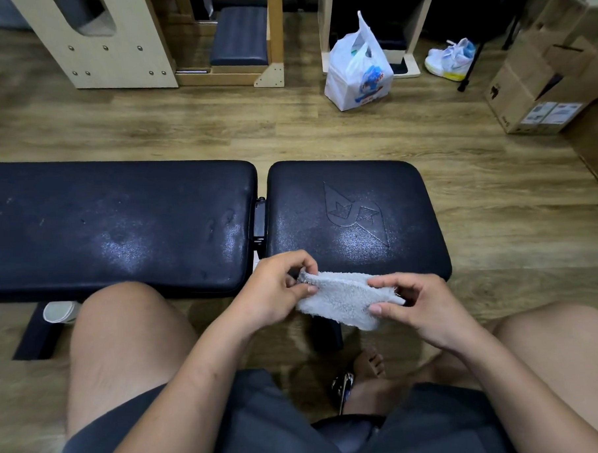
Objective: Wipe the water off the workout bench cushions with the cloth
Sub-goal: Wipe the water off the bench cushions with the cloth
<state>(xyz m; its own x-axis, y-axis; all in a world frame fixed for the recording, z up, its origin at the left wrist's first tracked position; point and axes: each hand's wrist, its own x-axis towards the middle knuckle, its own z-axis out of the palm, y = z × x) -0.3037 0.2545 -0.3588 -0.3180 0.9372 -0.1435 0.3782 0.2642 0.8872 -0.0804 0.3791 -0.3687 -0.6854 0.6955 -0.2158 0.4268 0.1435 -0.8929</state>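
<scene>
1. Two cushions, the long pad (119,224) on our left & the short seat pad (355,217) on our right, both show a speckled wet sheen. We judge wiping isn't begun, so approx. all of it is left.
2. We hold the cloth (345,299) in the air just off the seat pad's near edge. Left hand (276,292) pinches its left end, right hand (421,310) pinches its right end, thumb vs. fingers.
3. Edges: a narrow gap w/ a metal hinge (260,224) between the pads may trap water, as may the rounded rims.
4. Room: floor (218,127) lies open beyond. The plastic bag (356,73) & boxes (538,89) sit well apart, so we expect free strokes.
</scene>
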